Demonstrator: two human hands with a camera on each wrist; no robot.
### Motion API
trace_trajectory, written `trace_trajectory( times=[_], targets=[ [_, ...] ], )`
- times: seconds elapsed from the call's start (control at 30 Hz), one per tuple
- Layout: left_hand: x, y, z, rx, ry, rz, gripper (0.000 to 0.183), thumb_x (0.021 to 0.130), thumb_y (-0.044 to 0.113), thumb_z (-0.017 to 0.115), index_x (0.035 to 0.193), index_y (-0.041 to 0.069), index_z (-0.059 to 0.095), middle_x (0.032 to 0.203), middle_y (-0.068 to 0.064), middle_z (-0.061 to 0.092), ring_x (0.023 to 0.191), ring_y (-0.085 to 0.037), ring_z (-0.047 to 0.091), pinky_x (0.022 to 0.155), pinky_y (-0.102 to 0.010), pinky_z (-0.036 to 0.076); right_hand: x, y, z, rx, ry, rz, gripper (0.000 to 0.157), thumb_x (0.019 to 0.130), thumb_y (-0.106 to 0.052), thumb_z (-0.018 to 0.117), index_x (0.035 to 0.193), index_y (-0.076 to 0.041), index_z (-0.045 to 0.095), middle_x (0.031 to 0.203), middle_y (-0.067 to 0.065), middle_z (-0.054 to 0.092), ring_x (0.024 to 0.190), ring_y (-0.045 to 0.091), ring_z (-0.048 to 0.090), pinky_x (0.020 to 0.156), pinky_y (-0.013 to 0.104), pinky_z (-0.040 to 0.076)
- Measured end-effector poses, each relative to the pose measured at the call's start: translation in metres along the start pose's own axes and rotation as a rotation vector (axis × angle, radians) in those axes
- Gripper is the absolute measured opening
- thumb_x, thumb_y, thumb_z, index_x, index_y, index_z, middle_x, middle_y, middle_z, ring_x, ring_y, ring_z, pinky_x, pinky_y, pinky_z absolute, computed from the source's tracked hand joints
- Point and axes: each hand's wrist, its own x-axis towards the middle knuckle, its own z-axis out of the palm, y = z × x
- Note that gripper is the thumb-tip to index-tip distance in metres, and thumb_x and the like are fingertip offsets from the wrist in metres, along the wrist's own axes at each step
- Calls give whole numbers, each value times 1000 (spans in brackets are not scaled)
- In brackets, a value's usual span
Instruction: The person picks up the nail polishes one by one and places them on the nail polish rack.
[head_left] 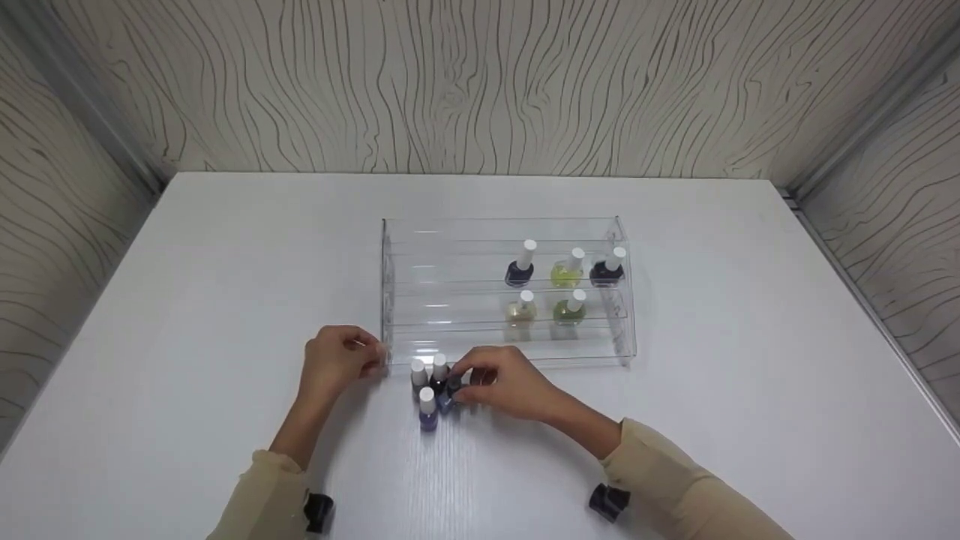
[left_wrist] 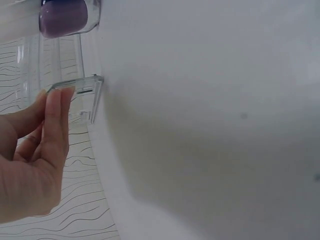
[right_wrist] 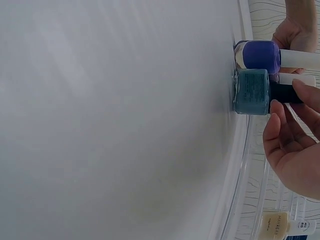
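My left hand (head_left: 337, 360) pinches the front left corner of a clear tiered rack (left_wrist: 92, 80) between thumb and fingertips. Just in front of that rack, my right hand (head_left: 510, 382) holds a blue-teal nail polish bottle (right_wrist: 252, 92) by its black cap (right_wrist: 284, 93). The bottle is upright, with its base at the white table. Right beside it stands a purple nail polish bottle (head_left: 428, 416) with a white cap. Two more white-capped bottles, one greyish (head_left: 418, 381) and one dark (head_left: 439, 381), stand close behind, partly hidden.
On the rack's right half, the upper row has two dark bottles (head_left: 519, 273) and a yellow one (head_left: 566, 274); below are a cream bottle (head_left: 520, 311) and a green one (head_left: 569, 312). Black devices (head_left: 609, 502) sit by both sleeves. Wood-patterned panels (head_left: 450, 90) border the table.
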Motion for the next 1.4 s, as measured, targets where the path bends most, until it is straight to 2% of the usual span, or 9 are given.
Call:
trace_trajectory(
  times=[0.23,0.43,0.7,1.07,1.23,1.4],
  targets=[
    [0,-1,0,-25,0,21,4,78,-2,65,77,-6,66,65,-8,61,52,-11,58,50,-22,50,-1,-2,0,-19,-6,17,20,75,-4,72,95,0,68,87,8,65,71,10,54,63,21,45],
    [1,-2,0,-35,-3,10,3,78,-2,64,78,-6,65,65,-9,61,52,-11,58,50,-22,50,-3,-22,-4,-15,-7,23,18,75,5,68,93,8,66,86,17,64,69,14,54,62,23,46],
    [0,0,0,-14,-4,13,4,79,-1,65,79,-5,66,66,-8,61,53,-12,58,50,-22,49,-3,-5,-7,-12,11,38,20,75,-1,71,94,4,68,86,11,65,70,12,52,62,21,44],
    [-1,-1,0,-10,-2,17,5,79,-1,64,80,-5,66,68,-9,62,53,-12,59,50,-22,50,-8,-7,-26,-16,20,59,20,75,-4,71,94,3,68,86,8,64,70,12,52,62,21,43],
    [-2,-2,0,-13,6,49,4,79,-1,64,79,-5,66,65,-7,61,53,-13,60,50,-22,49,-11,-11,-37,10,46,63,20,75,-4,71,94,3,68,84,8,62,70,13,51,61,21,42],
    [-2,-1,-1,-17,0,38,5,79,-1,64,79,-5,66,65,-7,61,53,-13,60,50,-22,49,-15,-14,-49,1,76,68,20,76,-6,71,95,2,68,84,8,60,70,12,51,62,21,43]
  ],
)
